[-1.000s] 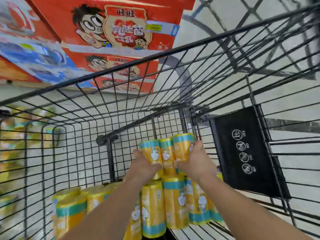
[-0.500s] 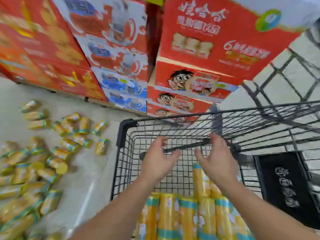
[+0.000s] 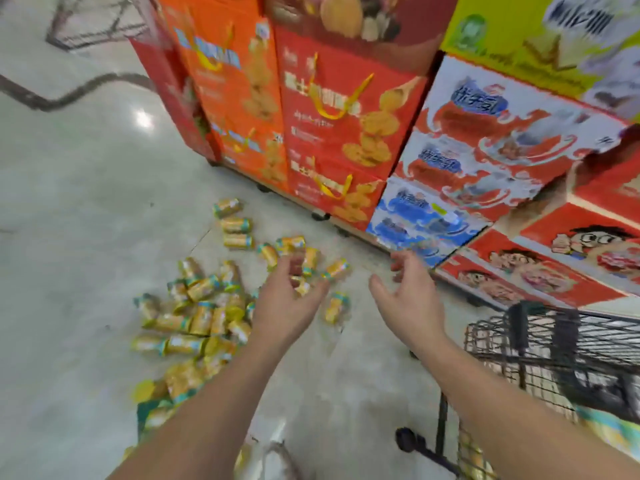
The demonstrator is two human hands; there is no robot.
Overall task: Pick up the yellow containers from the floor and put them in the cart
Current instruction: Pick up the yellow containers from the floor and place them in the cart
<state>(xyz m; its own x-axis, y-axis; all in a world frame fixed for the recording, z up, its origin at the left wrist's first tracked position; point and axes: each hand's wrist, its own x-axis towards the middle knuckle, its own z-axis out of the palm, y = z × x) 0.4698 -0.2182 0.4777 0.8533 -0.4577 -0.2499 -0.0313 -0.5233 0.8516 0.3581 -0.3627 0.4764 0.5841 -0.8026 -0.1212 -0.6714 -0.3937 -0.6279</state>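
Both arms are stretched out over the pale polished floor [image 3: 86, 202], and neither hand has anything in it. The left hand [image 3: 289, 303] hangs above the near edge of the pile, fingers loosely curled, its grip empty and half open. The right hand [image 3: 410, 299] is spread wide, palm turned inward, grip empty too, over bare floor between the pile and the boxes.

The yellow containers [image 3: 204, 317] lie scattered on the floor to the left, small cylinders with teal bands, most on their sides, heaped together in the middle. A few strays sit farther up toward the display, one yellow container [image 3: 227, 207] alone at the top of the spread. The picture is blurred, so a count is beyond me.

The cart [image 3: 561, 358], black wire, shows at the lower right, beside the right forearm, its wheel [image 3: 405, 439] on the floor. Stacked red and orange gift boxes [image 3: 339, 133] rise behind the pile.
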